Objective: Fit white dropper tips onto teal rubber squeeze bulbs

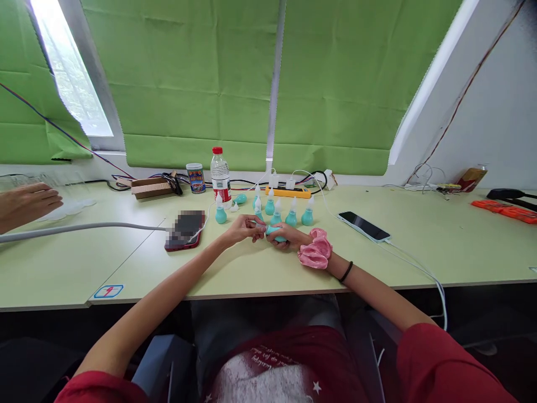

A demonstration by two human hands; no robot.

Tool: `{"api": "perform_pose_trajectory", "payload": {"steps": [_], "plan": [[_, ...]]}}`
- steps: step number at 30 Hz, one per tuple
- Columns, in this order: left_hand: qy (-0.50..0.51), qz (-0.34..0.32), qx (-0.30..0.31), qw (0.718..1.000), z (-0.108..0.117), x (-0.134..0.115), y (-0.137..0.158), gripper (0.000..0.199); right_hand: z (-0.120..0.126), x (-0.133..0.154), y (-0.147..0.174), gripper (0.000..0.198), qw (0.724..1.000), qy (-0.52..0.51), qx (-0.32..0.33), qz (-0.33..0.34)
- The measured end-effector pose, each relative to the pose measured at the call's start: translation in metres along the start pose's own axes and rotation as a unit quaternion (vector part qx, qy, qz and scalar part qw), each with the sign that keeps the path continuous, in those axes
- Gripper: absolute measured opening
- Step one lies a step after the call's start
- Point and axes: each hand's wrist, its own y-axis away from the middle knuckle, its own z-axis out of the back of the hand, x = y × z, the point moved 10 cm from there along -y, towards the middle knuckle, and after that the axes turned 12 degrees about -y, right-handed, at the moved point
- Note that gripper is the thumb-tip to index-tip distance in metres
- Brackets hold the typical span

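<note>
My right hand (288, 237), with a pink scrunchie at the wrist, is wrapped round a teal squeeze bulb (274, 230) tilted to the left. The fingers of my left hand (247, 228) pinch a small clear nozzle (260, 226) at the bulb's open end. Whether nozzle and bulb touch, I cannot tell. Just behind my hands stand several teal bulbs with pointed translucent tips, one of them the bulb (307, 216) at the right and another the bulb (220, 212) at the left. A loose teal bulb (240, 199) lies on its side near a loose translucent tip (234, 207).
A phone (184, 230) lies left of my hands, a second phone (364, 226) right. Behind stand a water bottle (220, 178), a can (196, 178) and an orange power strip (287, 192) with cables. Another person's hand (31, 204) rests over the table (138, 282) at far left.
</note>
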Motion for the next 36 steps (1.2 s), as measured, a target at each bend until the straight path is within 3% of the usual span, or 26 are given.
{"api": "perform_pose_trajectory", "payload": {"steps": [3,6,9,13,15,17,19,20,23,25,28,30,33,36], "plan": [[-0.024,-0.014,0.004,1.000,-0.001,-0.003,0.000,0.034,-0.012,-0.007,-0.001,0.012,0.993,-0.056,0.094,-0.049],[-0.040,-0.029,0.004,0.999,-0.002,-0.004,0.000,0.035,-0.017,-0.012,0.002,0.011,0.983,-0.077,0.139,-0.088],[-0.038,-0.030,-0.014,0.999,-0.002,-0.005,-0.001,0.036,-0.018,-0.001,0.004,0.015,0.987,-0.078,0.137,-0.043],[-0.029,-0.011,-0.080,0.996,0.010,-0.006,-0.001,0.041,-0.002,0.021,0.005,0.020,0.994,-0.061,0.051,0.071],[-0.047,-0.007,-0.163,0.986,0.029,-0.005,0.001,0.041,0.016,0.027,0.005,0.023,0.991,-0.051,-0.029,0.120],[-0.115,-0.003,-0.274,0.955,0.055,-0.004,0.009,0.038,0.036,0.034,0.008,0.026,0.977,-0.017,-0.119,0.176],[-0.215,0.004,-0.363,0.907,0.074,-0.003,0.018,0.035,0.052,0.044,0.016,0.026,0.946,0.054,-0.213,0.239],[-0.250,0.008,-0.378,0.891,0.078,0.001,0.018,0.038,0.058,0.050,0.022,0.026,0.921,0.101,-0.259,0.272],[-0.305,0.023,-0.333,0.892,0.072,0.019,0.008,0.057,0.061,0.064,0.041,0.026,0.840,0.235,-0.352,0.339],[-0.325,0.029,-0.273,0.905,0.059,0.029,0.000,0.061,0.058,0.067,0.044,0.027,0.812,0.294,-0.366,0.347],[-0.340,0.028,-0.228,0.912,0.047,0.031,-0.004,0.058,0.053,0.067,0.042,0.026,0.798,0.345,-0.356,0.341],[-0.351,0.007,-0.255,0.901,0.051,0.020,-0.001,0.053,0.049,0.066,0.040,0.026,0.794,0.365,-0.348,0.340],[-0.397,-0.042,-0.316,0.861,0.064,-0.001,0.007,0.040,0.042,0.063,0.036,0.028,0.799,0.380,-0.320,0.339],[-0.450,-0.059,-0.338,0.825,0.075,-0.008,0.011,0.035,0.035,0.061,0.032,0.027,0.813,0.379,-0.284,0.339]]}}
